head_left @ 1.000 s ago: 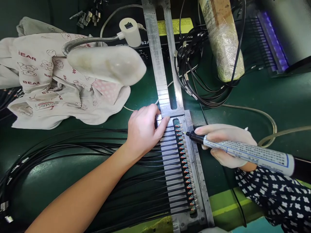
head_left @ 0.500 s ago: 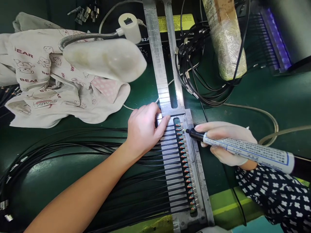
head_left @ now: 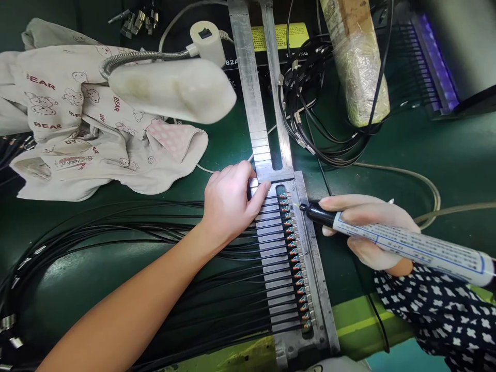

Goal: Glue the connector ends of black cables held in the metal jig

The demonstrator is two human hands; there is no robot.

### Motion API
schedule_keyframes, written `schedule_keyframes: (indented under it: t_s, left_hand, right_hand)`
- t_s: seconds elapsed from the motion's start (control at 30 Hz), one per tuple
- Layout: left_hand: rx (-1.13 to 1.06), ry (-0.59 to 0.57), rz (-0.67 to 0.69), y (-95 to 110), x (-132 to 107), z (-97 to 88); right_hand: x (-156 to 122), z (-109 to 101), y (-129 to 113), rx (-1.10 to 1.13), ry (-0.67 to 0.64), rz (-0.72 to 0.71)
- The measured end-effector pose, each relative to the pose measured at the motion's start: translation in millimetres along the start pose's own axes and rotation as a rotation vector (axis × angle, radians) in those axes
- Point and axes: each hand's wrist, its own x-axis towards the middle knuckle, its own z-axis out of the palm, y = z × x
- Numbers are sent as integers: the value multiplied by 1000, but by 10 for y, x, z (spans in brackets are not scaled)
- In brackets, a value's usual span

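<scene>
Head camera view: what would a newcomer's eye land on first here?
At centre, a long metal jig holds a row of black cables with coloured wire tips, the left hand pressing on its upper end. From the right, the right hand aims a white labelled applicator with a black tip at the topmost cable ends. Behind, a white gooseneck lamp hangs over a bear-print cloth.

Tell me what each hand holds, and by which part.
The right hand holds a labelled tube applicator by its front end, just behind the black nozzle. The left hand holds nothing; its fingers press on the metal fixture.
</scene>
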Motion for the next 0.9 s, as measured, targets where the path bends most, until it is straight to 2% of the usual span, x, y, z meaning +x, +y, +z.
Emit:
schedule_keyframes:
  t_s: [0.33, 0.6, 0.9]
  left_hand:
    - [-6, 2, -7, -4, 2, 5]
    - [6, -4, -12, -7, 3, 7]
    - [7, -6, -13, -2, -1, 3]
  right_hand:
    - [25, 76, -8, -86, -13, -26]
    - [22, 64, 4, -78, -12, -55]
    - [59, -2, -29, -93, -87, -61]
